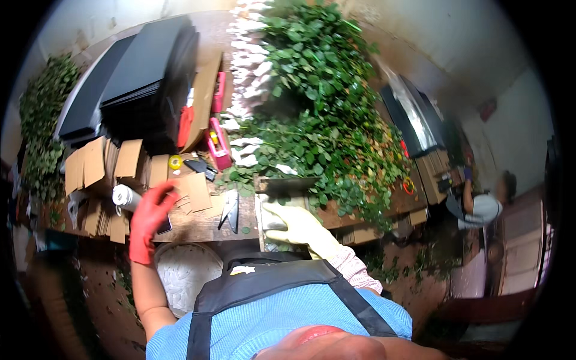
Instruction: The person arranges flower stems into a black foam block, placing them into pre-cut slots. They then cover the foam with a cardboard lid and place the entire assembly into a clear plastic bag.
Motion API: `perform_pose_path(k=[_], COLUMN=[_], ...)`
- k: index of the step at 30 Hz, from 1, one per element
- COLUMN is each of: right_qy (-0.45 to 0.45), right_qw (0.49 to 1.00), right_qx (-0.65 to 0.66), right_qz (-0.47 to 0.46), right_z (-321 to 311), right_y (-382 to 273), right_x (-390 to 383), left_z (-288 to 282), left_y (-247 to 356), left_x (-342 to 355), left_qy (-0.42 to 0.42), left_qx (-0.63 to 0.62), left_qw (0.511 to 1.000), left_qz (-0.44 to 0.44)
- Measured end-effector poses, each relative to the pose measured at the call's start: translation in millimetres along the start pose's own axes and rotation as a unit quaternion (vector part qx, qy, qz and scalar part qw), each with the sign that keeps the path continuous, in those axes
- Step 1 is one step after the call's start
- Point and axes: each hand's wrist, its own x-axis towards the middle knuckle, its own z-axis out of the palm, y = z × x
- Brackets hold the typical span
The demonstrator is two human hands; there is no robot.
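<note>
My left hand (155, 215), in a red rubber glove, hovers over the bench beside loose cardboard pieces (195, 191); its fingers are stretched out and slightly blurred, and I see nothing in them. My right hand (297, 225), in a pale yellow glove, lies over a wooden tray-like frame (260, 225) at the bench's front edge. Its thumb and fingers are spread around something whitish, too unclear to name. Behind the frame lie leafy green stems (324, 78), with white-wrapped heads (246, 84) lined up on their left. Grey-handled shears (233, 211) rest between my hands.
A white lidded bottle (125, 197) stands by my left hand. Cardboard stacks (93, 165), a tall dark stack (141, 78), pink boxes (218, 144) and yellow tape (175, 161) occupy the left. A round white tub (186, 276) sits below the bench. Another person (483, 207) is at far right.
</note>
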Motion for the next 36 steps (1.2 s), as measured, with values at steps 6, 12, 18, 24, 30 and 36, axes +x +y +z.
perform_pose_path(k=[6, 12, 18, 24, 30, 36], right_qy=[-0.116, -0.092, -0.059, -0.034, -0.181, 0.191], right_qw=[0.985, 0.986, 0.992, 0.996, 0.983, 0.949], right_qx=[-0.126, -0.136, -0.112, -0.088, -0.008, 0.141], right_qz=[0.016, 0.017, 0.025, -0.009, 0.030, -0.209], right_z=[32, 31, 31, 32, 4, -67], right_y=[26, 20, 16, 26, 14, -32], right_x=[10, 11, 6, -3, 10, 31], left_z=[-160, -274, -276, -349, -276, 16], left_y=[-24, -26, -18, 25, 152, 221], left_x=[32, 113, 178, 194, 164, 65], left_qy=[0.395, 0.402, 0.273, 0.154, 0.434, 0.335], left_qx=[0.392, 0.572, 0.632, 0.516, 0.360, 0.151], left_qw=[0.807, 0.714, 0.724, 0.841, 0.766, 0.805], left_qz=[0.199, -0.032, -0.044, -0.057, 0.308, 0.465])
